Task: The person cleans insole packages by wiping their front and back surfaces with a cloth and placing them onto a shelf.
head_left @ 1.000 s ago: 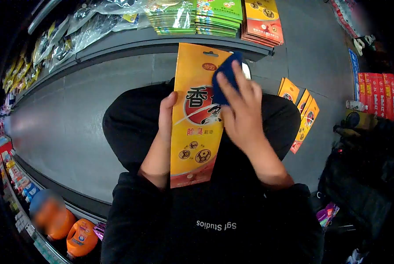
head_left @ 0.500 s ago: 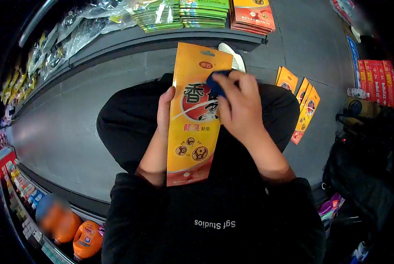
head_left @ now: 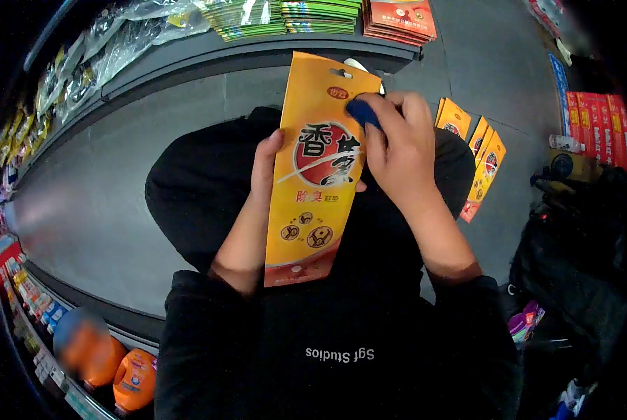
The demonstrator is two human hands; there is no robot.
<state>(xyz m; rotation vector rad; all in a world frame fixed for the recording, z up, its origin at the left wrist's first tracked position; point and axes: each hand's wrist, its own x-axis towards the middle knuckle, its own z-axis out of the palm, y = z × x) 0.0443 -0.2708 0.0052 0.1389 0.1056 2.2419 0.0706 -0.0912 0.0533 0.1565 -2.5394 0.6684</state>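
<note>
A long yellow and orange insole packet (head_left: pixel 303 175) with black and red lettering is held upright over my lap. My left hand (head_left: pixel 266 164) grips it from behind, the thumb along its left edge and a fingertip showing at its right edge. In my right hand (head_left: pixel 404 147) a dark blue cloth (head_left: pixel 362 112) is pinched and pressed on the packet's upper right, below the hanging hole. The cloth is mostly covered by the fingers.
More yellow packets (head_left: pixel 488 164) lie on the grey floor (head_left: pixel 103 196) to my right. A low shelf (head_left: pixel 208 64) ahead bears stacked green packets (head_left: pixel 320 17) and red ones (head_left: pixel 401 19). Orange detergent bottles (head_left: pixel 135 381) stand on the lower left shelf. A black bag (head_left: pixel 572 245) is at right.
My right hand has moved the cloth up and to the right across the packet, uncovering more of the lettering. The packet has shifted slightly upward and tilts a little more to the right.
</note>
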